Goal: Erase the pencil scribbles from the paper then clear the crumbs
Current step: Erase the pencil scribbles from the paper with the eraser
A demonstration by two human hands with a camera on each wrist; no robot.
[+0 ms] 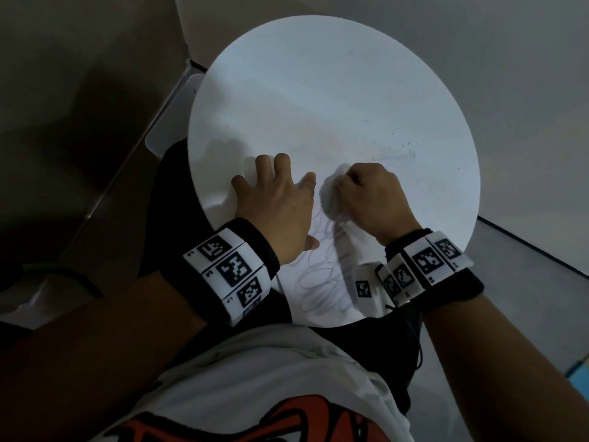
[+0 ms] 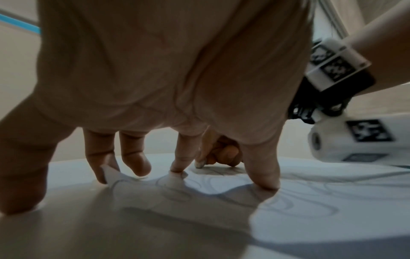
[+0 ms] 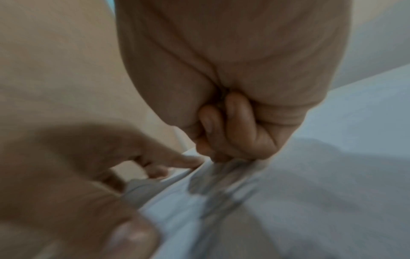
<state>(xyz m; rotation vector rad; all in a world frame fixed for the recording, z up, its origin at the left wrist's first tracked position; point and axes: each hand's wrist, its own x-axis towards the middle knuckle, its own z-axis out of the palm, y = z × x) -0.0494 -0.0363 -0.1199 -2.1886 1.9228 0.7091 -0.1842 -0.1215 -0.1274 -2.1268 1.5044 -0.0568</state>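
The right hand (image 1: 371, 194), its grip curled tight on something hidden, presumably an eraser, rubs the paper (image 1: 322, 266). Remaining pencil scribbles (image 1: 318, 288) lie toward the lower frame; the left hand (image 1: 277, 205) presses flat, fingers spread.

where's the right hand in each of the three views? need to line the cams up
Head: right hand, a fist pressed on the paper, right of centre, beside the spread left hand.
Left wrist: only its curled fingers show, small, mid-frame, behind the left hand's fingers.
Right wrist: fills the top centre, fist down on the sheet.
Shared landmark: the pencil scribbles just nearer than the fist.
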